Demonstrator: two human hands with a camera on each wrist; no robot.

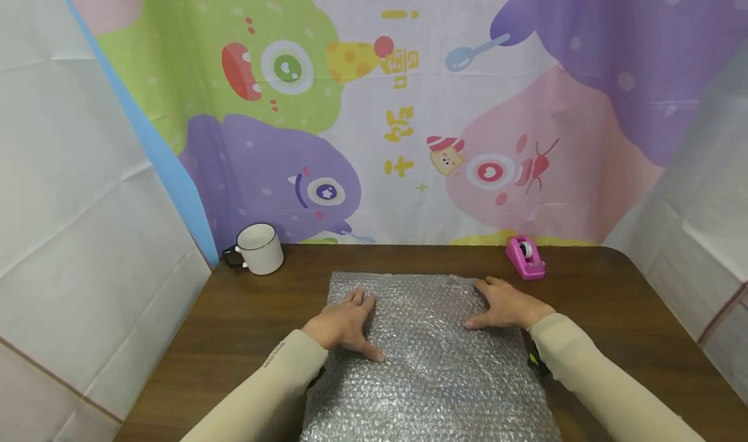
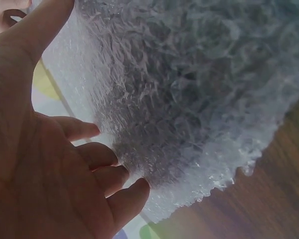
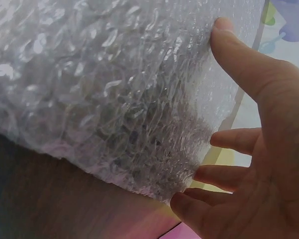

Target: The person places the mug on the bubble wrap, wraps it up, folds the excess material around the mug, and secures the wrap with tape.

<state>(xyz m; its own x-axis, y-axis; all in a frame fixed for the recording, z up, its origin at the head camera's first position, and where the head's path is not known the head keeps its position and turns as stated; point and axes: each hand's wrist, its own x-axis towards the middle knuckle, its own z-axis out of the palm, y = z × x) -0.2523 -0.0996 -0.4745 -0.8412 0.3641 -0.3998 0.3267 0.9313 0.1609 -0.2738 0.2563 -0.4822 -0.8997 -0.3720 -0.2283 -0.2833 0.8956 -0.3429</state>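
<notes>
A wide sheet of clear bubble wrap (image 1: 432, 364) lies over the middle of the table and runs out of the head view at the bottom. On its left part rests my left hand (image 1: 346, 325), fingers spread and thumb pointing inward. My right hand (image 1: 504, 304) touches the far right corner, its thumb on the wrap and its fingers along the edge. Both wrist views show fingertips against the bubbly surface (image 2: 154, 89), with neither hand gripping it. Whether anything lies under the wrap cannot be told.
A white mug (image 1: 261, 250) with a black handle stands at the table's back left. At the back right is a pink tape dispenser (image 1: 525, 258). Behind the brown wooden table (image 1: 234, 338) hangs a cartoon-printed curtain (image 1: 403, 208), with pale sheets on both sides.
</notes>
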